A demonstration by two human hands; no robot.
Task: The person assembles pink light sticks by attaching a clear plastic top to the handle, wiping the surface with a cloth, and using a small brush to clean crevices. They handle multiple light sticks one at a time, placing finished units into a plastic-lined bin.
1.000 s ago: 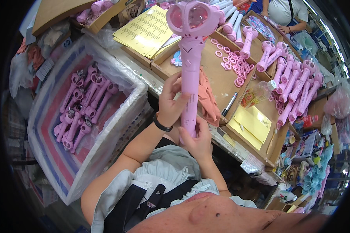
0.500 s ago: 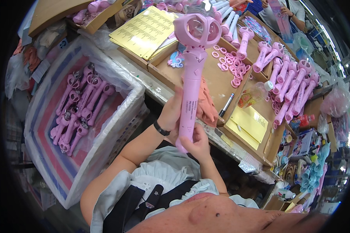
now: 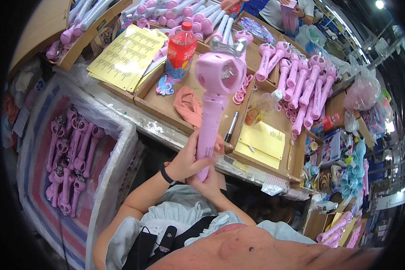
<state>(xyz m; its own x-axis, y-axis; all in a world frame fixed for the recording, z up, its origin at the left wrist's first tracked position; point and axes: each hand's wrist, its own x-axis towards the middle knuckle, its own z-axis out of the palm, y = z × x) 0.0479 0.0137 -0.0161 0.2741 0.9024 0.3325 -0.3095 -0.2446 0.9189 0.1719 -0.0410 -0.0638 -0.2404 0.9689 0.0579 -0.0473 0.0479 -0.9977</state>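
Upright in front of me stands a pink toy wand (image 3: 210, 112), with a round openwork head and a silvery crown-like top. My left hand (image 3: 189, 157), a black band on its wrist, is closed round the lower handle. Below it my right hand (image 3: 208, 185) grips the bottom end; its fingers are partly hidden. Behind the wand an orange cloth (image 3: 187, 106) lies in a cardboard tray (image 3: 164, 112). Close by are a red-capped drink bottle (image 3: 181, 51), a blue-and-pink unicorn-like cutout (image 3: 165, 85) and loose pink rings (image 3: 241, 92).
At left, a plastic-lined striped crate (image 3: 114, 166) holds several pink wands (image 3: 72, 153). More wands (image 3: 308, 85) are piled at the right, near yellow sheets (image 3: 263, 143) and a black marker (image 3: 231, 127). Across the table a person (image 3: 297, 11) holds a pink box.
The wand has turned in my hands, its printed side now mostly facing away. My left hand has slid lower on the handle. The view has shifted, bringing the red-capped bottle into sight.
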